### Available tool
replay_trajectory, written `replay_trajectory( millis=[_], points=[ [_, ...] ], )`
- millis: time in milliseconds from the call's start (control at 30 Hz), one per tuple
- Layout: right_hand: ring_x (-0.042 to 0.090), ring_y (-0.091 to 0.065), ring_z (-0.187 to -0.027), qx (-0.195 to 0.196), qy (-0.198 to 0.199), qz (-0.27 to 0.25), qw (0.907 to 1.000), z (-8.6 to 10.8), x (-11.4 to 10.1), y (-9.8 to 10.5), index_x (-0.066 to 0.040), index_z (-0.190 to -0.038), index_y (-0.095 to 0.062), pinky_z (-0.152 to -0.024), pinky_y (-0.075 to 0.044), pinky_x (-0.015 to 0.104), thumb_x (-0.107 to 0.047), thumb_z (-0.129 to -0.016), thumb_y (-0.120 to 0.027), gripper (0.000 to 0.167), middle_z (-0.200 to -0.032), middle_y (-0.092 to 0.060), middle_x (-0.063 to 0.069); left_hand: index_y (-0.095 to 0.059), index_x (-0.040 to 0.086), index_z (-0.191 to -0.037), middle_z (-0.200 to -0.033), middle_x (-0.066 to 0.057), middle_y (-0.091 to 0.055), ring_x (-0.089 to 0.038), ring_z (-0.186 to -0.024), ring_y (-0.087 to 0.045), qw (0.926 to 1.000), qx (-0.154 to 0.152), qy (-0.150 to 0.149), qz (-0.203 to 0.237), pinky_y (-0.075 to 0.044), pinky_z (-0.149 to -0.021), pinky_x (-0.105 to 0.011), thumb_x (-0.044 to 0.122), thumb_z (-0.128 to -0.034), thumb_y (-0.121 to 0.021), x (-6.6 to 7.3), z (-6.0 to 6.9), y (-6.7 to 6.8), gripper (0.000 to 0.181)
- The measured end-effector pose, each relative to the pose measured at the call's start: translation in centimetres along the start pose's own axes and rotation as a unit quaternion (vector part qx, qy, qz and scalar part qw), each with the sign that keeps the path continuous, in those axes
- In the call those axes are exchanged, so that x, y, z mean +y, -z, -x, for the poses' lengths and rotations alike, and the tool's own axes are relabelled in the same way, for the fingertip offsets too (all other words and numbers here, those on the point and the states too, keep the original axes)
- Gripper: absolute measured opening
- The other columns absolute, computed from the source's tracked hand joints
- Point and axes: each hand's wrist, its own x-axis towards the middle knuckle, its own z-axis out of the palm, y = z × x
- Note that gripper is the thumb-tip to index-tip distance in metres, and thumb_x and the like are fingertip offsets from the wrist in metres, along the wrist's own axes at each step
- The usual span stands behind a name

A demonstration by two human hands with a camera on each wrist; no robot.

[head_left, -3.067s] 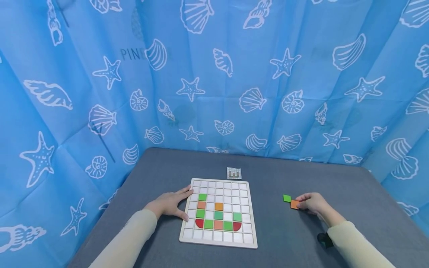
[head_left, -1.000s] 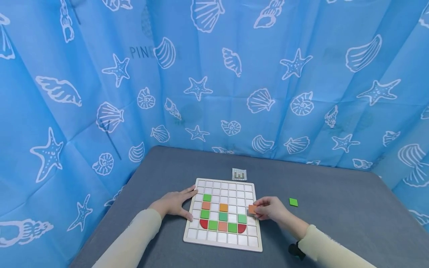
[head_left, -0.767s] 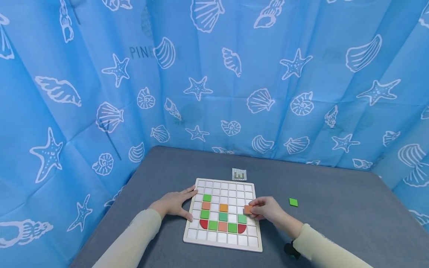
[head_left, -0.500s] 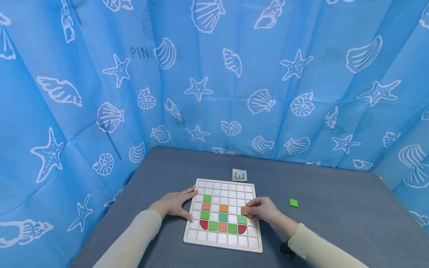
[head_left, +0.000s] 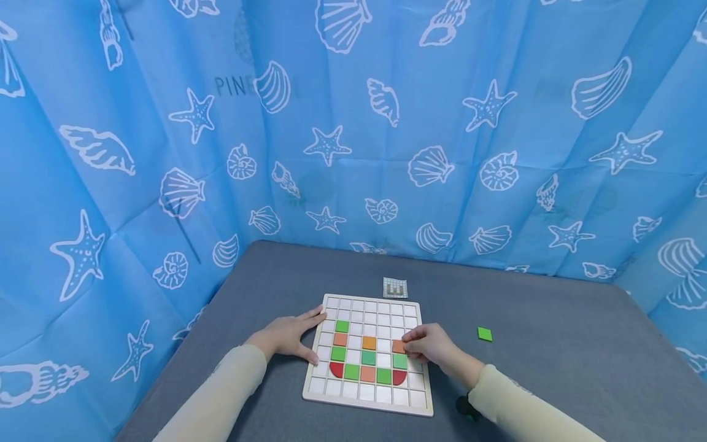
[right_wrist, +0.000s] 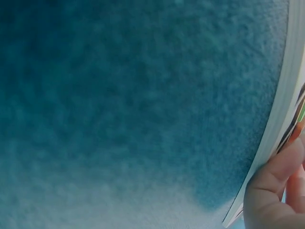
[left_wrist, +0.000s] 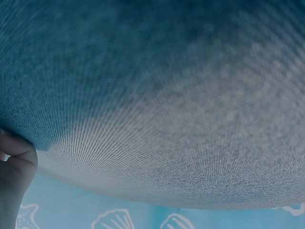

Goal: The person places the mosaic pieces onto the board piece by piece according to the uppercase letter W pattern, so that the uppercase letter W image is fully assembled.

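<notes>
A white grid board (head_left: 367, 390) lies on the grey table, with green, orange, salmon and red tiles set in its cells. My right hand (head_left: 434, 346) pinches an orange square tile (head_left: 398, 347) at its right edge, over the cell just above a teal-green tile (head_left: 399, 361). Whether the tile lies flat in the cell cannot be told. My left hand (head_left: 288, 336) rests at the board's left edge, fingers spread and thumb on the rim. In the right wrist view, the right hand (right_wrist: 279, 191) bends over the board's edge. The left wrist view catches only part of the left hand (left_wrist: 16, 167).
A loose green tile (head_left: 485, 334) lies on the table right of the board. Behind the board is a small pattern card (head_left: 395, 288). The grey table (head_left: 309, 264) ends at a blue shell-print curtain (head_left: 342, 196). A dark wrist camera (head_left: 467, 406) hangs under the right sleeve.
My right hand has picked up the orange tile from beside the green one and carried it left onto the board, into line above the teal-green tile. The left hand stays at the board's edge.
</notes>
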Motion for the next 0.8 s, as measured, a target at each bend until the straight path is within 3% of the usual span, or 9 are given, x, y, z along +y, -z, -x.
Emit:
replay_trajectory(
  millis=[467, 800],
  points=[
    [0.017, -0.054, -0.066, 0.003, 0.002, -0.022, 0.9998, 0.26, -0.1, 0.04, 0.006, -0.101, -0.067, -0.058, -0.045, 0.03, 0.003, -0.09, -0.064, 0.012, -0.079, -0.063, 0.006, -0.03, 0.026, -0.154, -0.161, 0.008, -0.02, -0.031, -0.137, -0.038, 0.9999, 0.002, -0.005, -0.011, -0.034, -0.106, -0.049, 0.063, -0.0714, -0.075, 0.17, 0.14, 0.21, 0.102],
    [0.017, -0.059, -0.07, 0.011, 0.015, -0.019, 0.9997, 0.51, 0.69, 0.88, 0.006, -0.106, -0.067, -0.063, -0.05, 0.033, 0.002, -0.09, -0.064, 0.016, -0.086, -0.066, 0.006, -0.03, 0.023, -0.155, -0.161, 0.005, -0.021, -0.034, -0.137, -0.037, 1.0, 0.001, -0.005, 0.005, -0.034, -0.105, -0.052, 0.061, -0.0717, -0.077, 0.52, 0.65, 0.54, 0.102]
  ],
)
